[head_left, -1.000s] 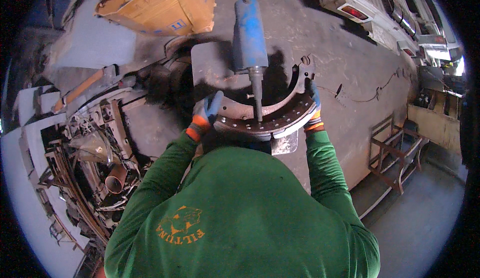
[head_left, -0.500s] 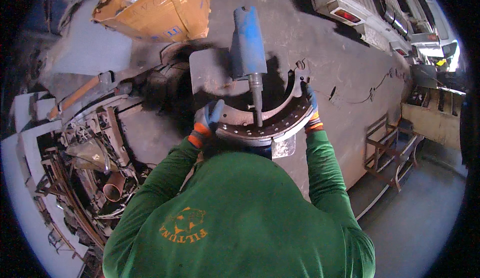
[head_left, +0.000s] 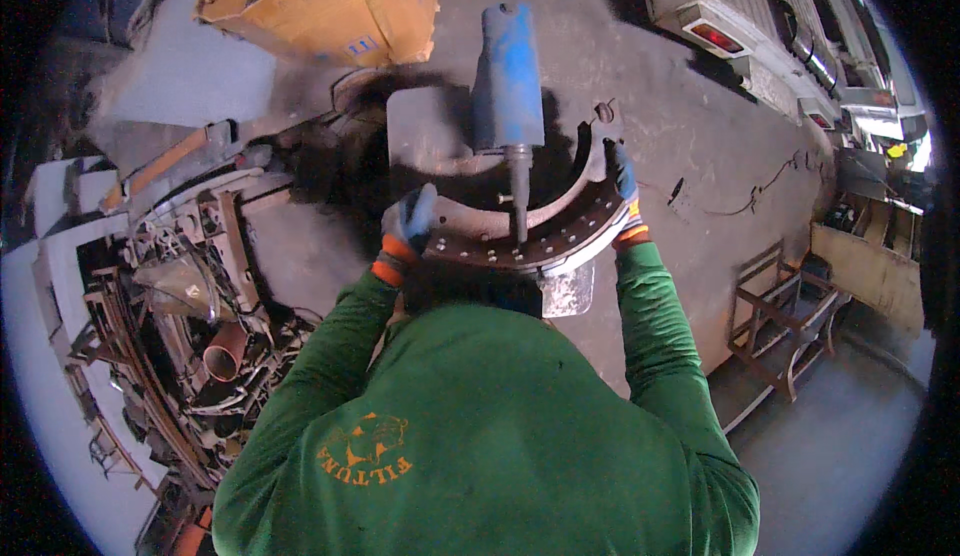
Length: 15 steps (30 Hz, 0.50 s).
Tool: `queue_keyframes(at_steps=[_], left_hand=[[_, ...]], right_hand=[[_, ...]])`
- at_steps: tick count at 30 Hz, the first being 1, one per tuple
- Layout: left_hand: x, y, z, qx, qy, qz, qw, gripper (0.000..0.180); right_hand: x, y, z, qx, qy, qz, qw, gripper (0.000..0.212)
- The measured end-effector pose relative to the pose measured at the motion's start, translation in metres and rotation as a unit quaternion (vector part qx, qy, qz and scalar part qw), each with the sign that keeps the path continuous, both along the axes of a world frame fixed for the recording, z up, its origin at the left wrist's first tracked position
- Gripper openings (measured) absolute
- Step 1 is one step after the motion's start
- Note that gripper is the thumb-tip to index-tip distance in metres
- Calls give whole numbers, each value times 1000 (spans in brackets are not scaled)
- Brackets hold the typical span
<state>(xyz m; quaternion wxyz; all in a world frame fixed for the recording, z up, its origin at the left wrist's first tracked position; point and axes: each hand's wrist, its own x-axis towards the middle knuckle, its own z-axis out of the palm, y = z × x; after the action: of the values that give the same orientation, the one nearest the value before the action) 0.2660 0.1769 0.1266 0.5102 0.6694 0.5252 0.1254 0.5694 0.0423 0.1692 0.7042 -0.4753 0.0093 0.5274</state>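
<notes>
A curved metal brake shoe (head_left: 472,220) with a dark, rivet-dotted lining (head_left: 570,239) along its outer side is held between my hands. My left hand (head_left: 408,222), in a grey-blue glove with an orange cuff, is closed around its left end. The same kind of glove covers my right hand (head_left: 627,199), which grips the shoe near its notched right end; part of those fingers is hidden. Above the shoe stands a blue riveting machine head (head_left: 509,81). Its slim steel rod (head_left: 519,191) reaches down to the lining, its tip at or just over a rivet.
Beneath the machine lies a pale metal plate (head_left: 420,121). A torn cardboard box (head_left: 350,16) sits beyond it. Scrap metal parts and a reddish pipe (head_left: 225,351) crowd the left. At right are a rusty metal frame (head_left: 785,306) and a vehicle's rear end (head_left: 700,16).
The shoe has shifted and tilted under the rod, showing more of the riveted lining. Both hands keep their grip. The whole view has moved slightly.
</notes>
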Motion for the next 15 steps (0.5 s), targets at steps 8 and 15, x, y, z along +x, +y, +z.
queue_keyframes(at_steps=[8,15], left_hand=[[3,34,-19,-113,-25,-58,992,41],[-40,59,-121,-282,-308,-92,904,42]], right_hand=[[-1,-55,-78,67,-76,-43,994,46],[-17,-66,-111,-2,-96,-112,989,49]])
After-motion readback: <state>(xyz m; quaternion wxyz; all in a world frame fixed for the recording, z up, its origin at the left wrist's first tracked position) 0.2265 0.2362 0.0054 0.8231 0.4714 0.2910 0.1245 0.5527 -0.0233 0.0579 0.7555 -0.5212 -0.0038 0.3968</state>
